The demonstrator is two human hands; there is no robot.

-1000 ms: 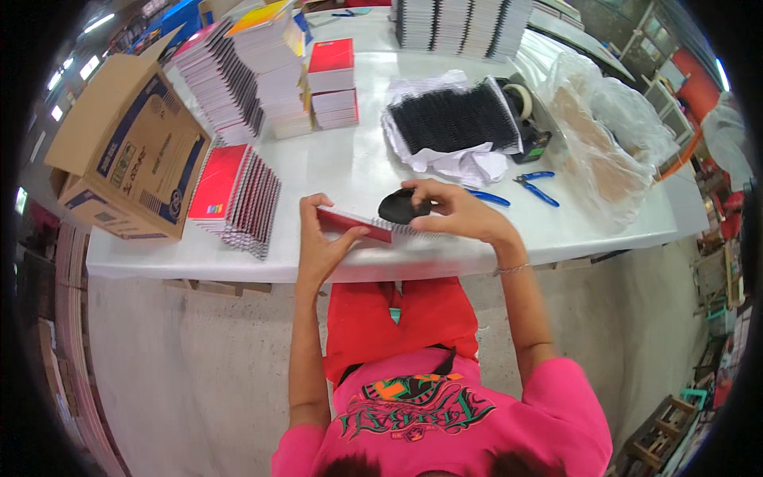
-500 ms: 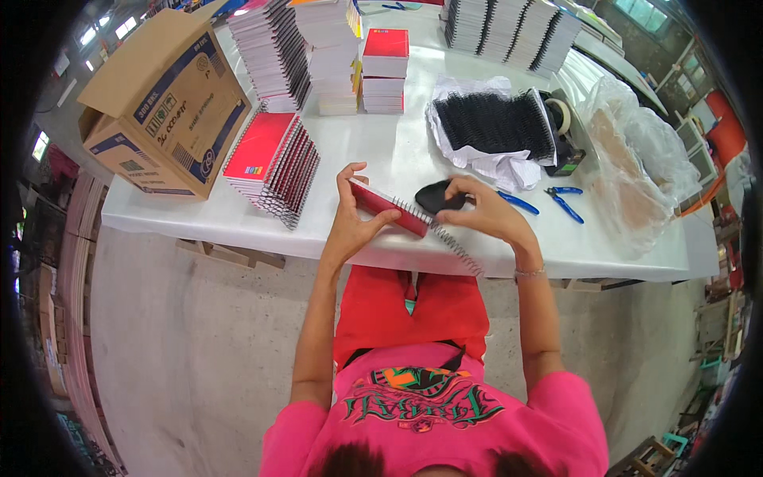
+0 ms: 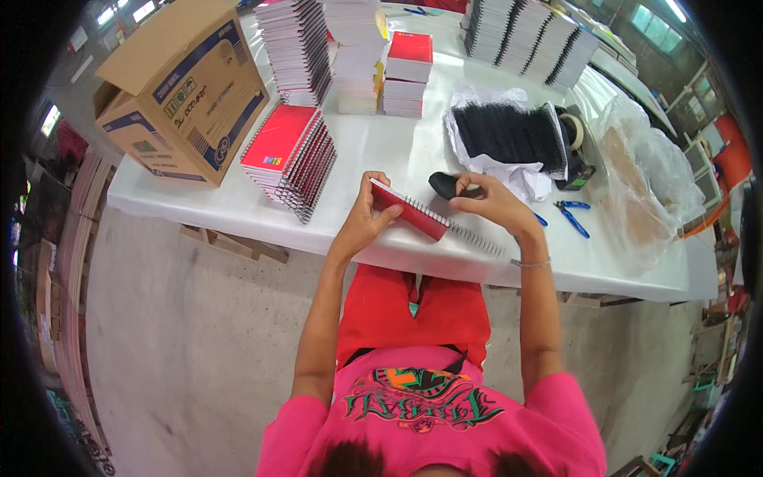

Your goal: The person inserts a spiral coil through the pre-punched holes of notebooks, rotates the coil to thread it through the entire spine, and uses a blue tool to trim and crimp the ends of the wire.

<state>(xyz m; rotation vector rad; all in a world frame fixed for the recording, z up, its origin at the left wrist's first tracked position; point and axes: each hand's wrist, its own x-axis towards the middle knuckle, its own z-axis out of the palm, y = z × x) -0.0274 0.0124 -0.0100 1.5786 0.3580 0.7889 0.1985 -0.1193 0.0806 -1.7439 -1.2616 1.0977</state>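
My left hand [image 3: 367,219] grips a red-covered notebook [image 3: 409,212] along its side, tilted over the front of the table. A spiral wire coil [image 3: 475,238] runs through the holes on its upper edge, and a loose length sticks out past the right end. Close to that edge, my right hand [image 3: 486,200] is curled with its fingers on a black rounded object [image 3: 443,185] whose exact kind I cannot make out. To the left stands a stack of red spiral notebooks [image 3: 288,151]. Blue-handled cutting pliers [image 3: 574,217] lie right of my right hand.
A cardboard box [image 3: 187,103] stands at the left. Taller notebook stacks [image 3: 294,52] and small red-topped notebooks [image 3: 409,60] rise behind. Black coils [image 3: 509,133] lie on crumpled white paper, near a tape roll [image 3: 572,131] and a clear plastic bag [image 3: 636,183]. More bound notebooks [image 3: 524,40] stand farther back.
The view has shifted slightly, so the table's things appear moved. The right hand and black object have drawn up a little from the coil; the left hand still grips the notebook.
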